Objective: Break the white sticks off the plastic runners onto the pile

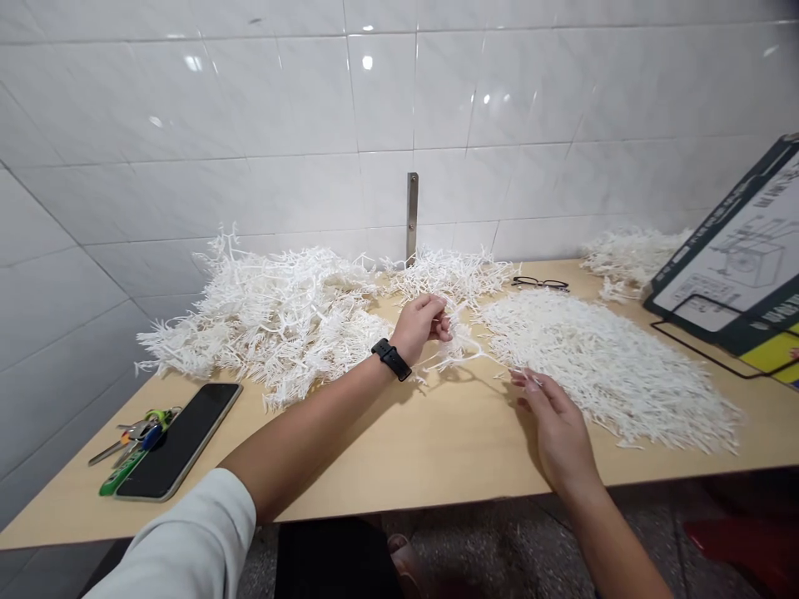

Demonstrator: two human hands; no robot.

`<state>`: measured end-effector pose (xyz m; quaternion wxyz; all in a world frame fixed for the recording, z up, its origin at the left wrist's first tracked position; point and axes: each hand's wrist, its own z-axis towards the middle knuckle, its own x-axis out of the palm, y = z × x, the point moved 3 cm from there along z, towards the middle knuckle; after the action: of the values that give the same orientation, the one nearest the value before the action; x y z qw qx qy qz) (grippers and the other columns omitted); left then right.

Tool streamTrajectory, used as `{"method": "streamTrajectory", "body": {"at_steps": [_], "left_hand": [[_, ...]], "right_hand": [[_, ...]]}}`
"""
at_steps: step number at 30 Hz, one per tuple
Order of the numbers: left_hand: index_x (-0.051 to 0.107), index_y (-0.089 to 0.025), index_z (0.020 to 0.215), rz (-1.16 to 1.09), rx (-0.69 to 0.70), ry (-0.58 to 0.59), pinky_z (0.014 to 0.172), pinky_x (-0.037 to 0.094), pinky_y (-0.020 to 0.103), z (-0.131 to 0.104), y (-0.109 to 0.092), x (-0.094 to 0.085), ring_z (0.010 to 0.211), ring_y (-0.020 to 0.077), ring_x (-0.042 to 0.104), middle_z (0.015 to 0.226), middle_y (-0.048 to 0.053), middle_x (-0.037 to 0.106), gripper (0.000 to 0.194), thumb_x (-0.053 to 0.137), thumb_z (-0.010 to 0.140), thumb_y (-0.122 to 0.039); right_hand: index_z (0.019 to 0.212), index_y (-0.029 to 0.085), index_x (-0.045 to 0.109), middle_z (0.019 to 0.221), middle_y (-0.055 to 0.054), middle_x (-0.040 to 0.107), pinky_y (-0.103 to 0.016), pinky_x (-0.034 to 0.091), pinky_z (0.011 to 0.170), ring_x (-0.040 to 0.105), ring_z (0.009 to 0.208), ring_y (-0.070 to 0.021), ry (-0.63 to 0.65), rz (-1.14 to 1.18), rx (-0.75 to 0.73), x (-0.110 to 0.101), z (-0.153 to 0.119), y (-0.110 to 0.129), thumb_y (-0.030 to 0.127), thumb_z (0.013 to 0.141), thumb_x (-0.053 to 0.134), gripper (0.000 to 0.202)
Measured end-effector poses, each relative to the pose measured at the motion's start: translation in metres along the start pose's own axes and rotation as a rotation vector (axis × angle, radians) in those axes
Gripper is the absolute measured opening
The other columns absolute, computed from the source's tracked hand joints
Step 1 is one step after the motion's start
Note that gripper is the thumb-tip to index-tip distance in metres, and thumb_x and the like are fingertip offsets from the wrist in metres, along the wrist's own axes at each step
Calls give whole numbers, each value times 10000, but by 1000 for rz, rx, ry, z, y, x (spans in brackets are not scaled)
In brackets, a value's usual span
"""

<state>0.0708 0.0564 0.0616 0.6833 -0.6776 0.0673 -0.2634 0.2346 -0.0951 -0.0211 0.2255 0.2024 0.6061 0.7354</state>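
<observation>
While the left hand [424, 326] reaches across the table [412, 449], its fingers curl inward with the thumb close against the forefinger; whether they grip anything I cannot tell, since white strands crowd behind them. The right hand [555, 424] has thumb and forefinger nearly together, pinching the end of a thin white branch [479, 354], which spans the gap between the hands, just above the tabletop. A black watch [392, 359] circles the left wrist. A tangled white heap [287, 308] lies left of the hands, and a flatter pile [599, 358] of short white pieces spreads to the right, with glasses [540, 284] just behind it. Keys [134, 437] lie against a phone [181, 441] near the left.
</observation>
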Motion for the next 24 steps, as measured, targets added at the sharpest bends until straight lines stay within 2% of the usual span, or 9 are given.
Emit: {"method": "streamTrajectory", "body": {"at_steps": [2, 4, 6, 8, 12, 15, 18, 21, 24], "left_hand": [[468, -166, 731, -113, -52, 37, 524, 495, 214, -3, -7, 3, 426, 52, 488, 560, -48, 515, 213, 598, 833, -302], [471, -164, 726, -249, -128, 67, 515, 480, 197, -6, -13, 7, 414, 40, 455, 551, -53, 499, 194, 558, 855, -278], [467, -162, 713, -404, -216, 93, 478, 444, 169, -9, -19, 10, 395, 26, 404, 543, -59, 468, 200, 511, 886, -253], [453, -160, 698, -564, -290, 119, 435, 393, 136, -13, -23, 13, 384, 12, 363, 547, -59, 440, 228, 469, 915, -227], [408, -160, 654, -720, -416, 147, 379, 332, 96, -19, -23, 15, 366, -4, 310, 545, -54, 382, 286, 449, 935, -185], [393, -164, 655, -751, -507, 101, 353, 327, 85, -17, -12, 13, 349, -7, 302, 547, -56, 369, 287, 436, 937, -139], [380, -167, 670, -795, -547, 46, 339, 324, 63, -11, 4, 10, 337, -16, 312, 563, -56, 384, 287, 372, 950, -104], [376, -163, 688, -784, -558, 29, 339, 322, 49, -5, 17, 5, 342, -20, 325, 570, -54, 395, 277, 341, 955, -104], [379, -157, 696, -757, -563, 16, 338, 314, 50, -2, 26, 0, 341, -21, 318, 569, -54, 402, 256, 346, 944, -102]], "right_hand": [[1292, 302, 550, 1323, -79, 575, -377, 481, 937, 535, 1191, -231, 13, 30, -21, 4, 0, 4, 457, 843, 627, 481], [1470, 387, 319, 1471, -54, 454, -387, 459, 1003, 464, 1302, -213, 39, 85, -19, 11, -2, 6, 464, 852, 622, 692], [1517, 417, 174, 1524, -47, 393, -398, 465, 1013, 438, 1342, -208, 59, 159, 23, 17, -3, 4, 497, 875, 580, 763], [1523, 421, 142, 1536, -45, 378, -410, 476, 1004, 430, 1354, -212, 57, 208, 61, 23, -4, -1, 531, 895, 533, 749], [1518, 422, 174, 1567, -23, 322, -417, 439, 1041, 420, 1359, -204, 50, 254, 48, 29, -4, -8, 559, 895, 528, 729], [1458, 359, 364, 1509, -73, 414, -397, 496, 955, 538, 1245, -238, 275, 390, 109, 38, -9, -5, 616, 846, 569, 695], [1279, 263, 565, 1296, -129, 603, -331, 544, 751, 638, 1054, -251, 464, 422, 194, 44, -17, 0, 566, 759, 704, 617], [1139, 212, 625, 1076, -112, 684, -274, 510, 622, 655, 821, -191, 455, 377, 255, 44, -21, 3, 415, 708, 796, 506], [1077, 194, 629, 988, -86, 697, -271, 496, 626, 626, 743, -153, 401, 406, 292, 45, -20, 2, 371, 693, 810, 460]]}}
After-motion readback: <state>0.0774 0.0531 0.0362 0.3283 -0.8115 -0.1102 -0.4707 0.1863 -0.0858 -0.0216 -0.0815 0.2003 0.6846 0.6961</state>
